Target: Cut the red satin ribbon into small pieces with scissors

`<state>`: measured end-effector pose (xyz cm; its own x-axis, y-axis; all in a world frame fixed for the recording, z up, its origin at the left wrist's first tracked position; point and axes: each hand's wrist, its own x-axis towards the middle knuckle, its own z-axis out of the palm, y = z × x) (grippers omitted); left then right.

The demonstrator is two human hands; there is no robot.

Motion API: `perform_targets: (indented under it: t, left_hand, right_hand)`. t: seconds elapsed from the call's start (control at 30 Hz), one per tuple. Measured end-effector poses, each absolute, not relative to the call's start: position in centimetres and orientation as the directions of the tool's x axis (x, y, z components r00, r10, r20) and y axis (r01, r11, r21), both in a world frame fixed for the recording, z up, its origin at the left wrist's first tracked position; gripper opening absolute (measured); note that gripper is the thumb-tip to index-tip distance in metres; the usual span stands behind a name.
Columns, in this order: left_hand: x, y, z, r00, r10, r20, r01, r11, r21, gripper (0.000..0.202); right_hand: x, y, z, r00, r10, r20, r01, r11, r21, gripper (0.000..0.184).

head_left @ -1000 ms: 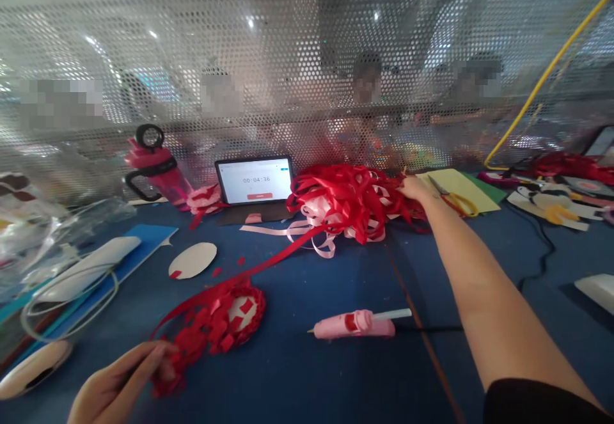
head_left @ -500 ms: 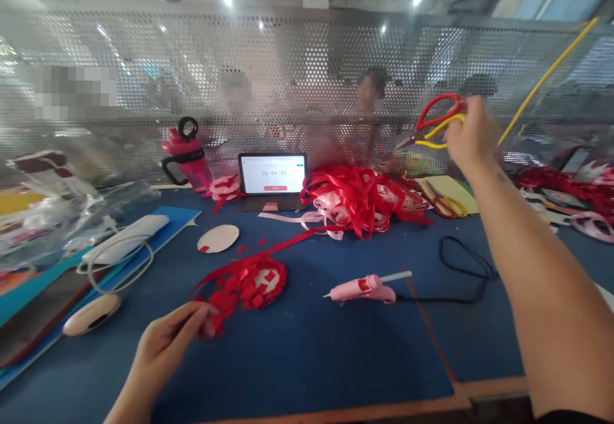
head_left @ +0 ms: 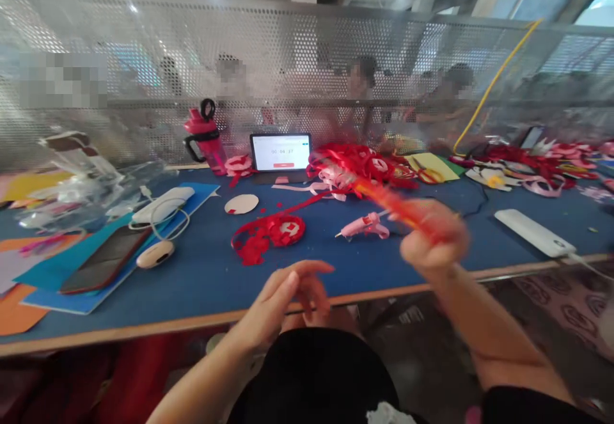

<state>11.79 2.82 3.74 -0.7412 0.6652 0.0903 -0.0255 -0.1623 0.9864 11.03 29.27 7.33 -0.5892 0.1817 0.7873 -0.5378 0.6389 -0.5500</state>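
Red ribbon (head_left: 357, 165) streaked with pale pink heaps at twelve o'clock on the blue table (head_left: 201, 290); a pink glue gun (head_left: 367, 224) lies just below it, and a magenta bottle (head_left: 205, 131) stands at eleven.

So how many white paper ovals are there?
2. One oval lies bare; the other oval, nearer the front, is partly under red ribbon bits. More could hide under ribbons.

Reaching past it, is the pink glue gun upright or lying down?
Lying down: the pink glue gun rests on its side on the blue tabletop, nozzle left.
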Motion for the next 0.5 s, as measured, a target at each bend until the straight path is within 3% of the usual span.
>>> perform_targets:
  t: [0.1, 0.13, 0.2, 0.27, 0.33, 0.4, 0.5]
  left_hand:
    - [15.1, 5.1, 2.5, -0.663, 0.747, 0.047, -0.268, -0.295, 0.917, 0.081]
    - [16.0, 5.3, 1.9, -0.681, 0.732, -0.015, -0.339, -0.297, 0.893, 0.078]
    - [17.2, 4.7, 0.6, -0.75, 0.651, -0.116, -0.391, -0.296, 0.872, 0.06]
    - [17.6, 3.3, -0.4, -0.816, 0.565, -0.125, -0.311, -0.246, 0.918, 0.039]
    - [17.5, 1.9, -1.0, -0.842, 0.534, -0.081, -0.148, -0.083, 0.986, 0.024]
    - [17.3, 1.0, -1.2, -0.843, 0.537, -0.041, 0.041, 0.14, 0.989, 0.018]
    - [17.4, 1.1, -1.2, -0.863, 0.502, 0.051, 0.286, 0.403, 0.869, 0.014]
  right_hand:
    - [13.5, 25.3, 2.6, -0.634, -0.035, 0.772, -0.596, 0.658, -0.46, 0.009]
    - [14.0, 24.3, 1.4, -0.625, -0.152, 0.766, -0.646, 0.651, -0.398, 0.003]
    - [14.5, 22.6, -0.3, -0.513, -0.468, 0.72, -0.793, 0.58, -0.187, 0.013]
    - [15.0, 21.4, -1.3, -0.443, -0.596, 0.67, -0.859, 0.497, -0.125, 0.025]
    - [15.7, 20.4, -1.9, -0.529, -0.562, 0.636, -0.835, 0.477, -0.273, 0.039]
    - [16.3, 19.6, -2.0, -0.697, -0.474, 0.538, -0.717, 0.446, -0.535, 0.051]
    - [16.7, 18.9, -1.8, -0.882, -0.323, 0.344, -0.451, 0.364, -0.815, 0.033]
